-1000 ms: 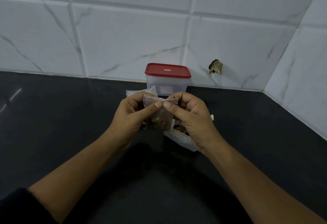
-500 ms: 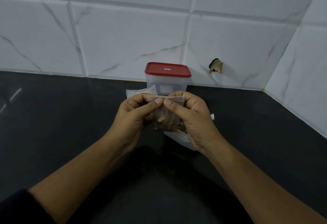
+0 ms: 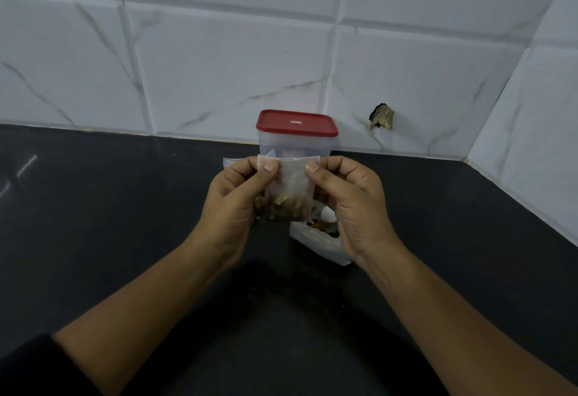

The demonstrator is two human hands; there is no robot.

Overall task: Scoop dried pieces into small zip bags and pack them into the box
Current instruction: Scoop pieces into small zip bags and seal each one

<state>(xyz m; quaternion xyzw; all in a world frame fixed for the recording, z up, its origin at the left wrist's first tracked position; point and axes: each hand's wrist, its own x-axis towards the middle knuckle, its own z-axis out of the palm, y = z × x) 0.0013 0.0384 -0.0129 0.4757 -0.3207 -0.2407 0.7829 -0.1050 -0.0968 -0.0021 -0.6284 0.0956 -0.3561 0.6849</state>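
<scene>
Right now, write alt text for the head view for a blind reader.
Left hand and right hand each pinch the top edge of a small zip bag with brown dried pieces, above a black counter. Behind stands a clear box, red lid on, against white tiles.

Left hand and right hand have slid apart along the zip bag.

Red lid, translucent clear box, black countertop, white wall tiles with grey marble veining, clear zip bag, tan-brown dried pieces, black sleeve.
</scene>
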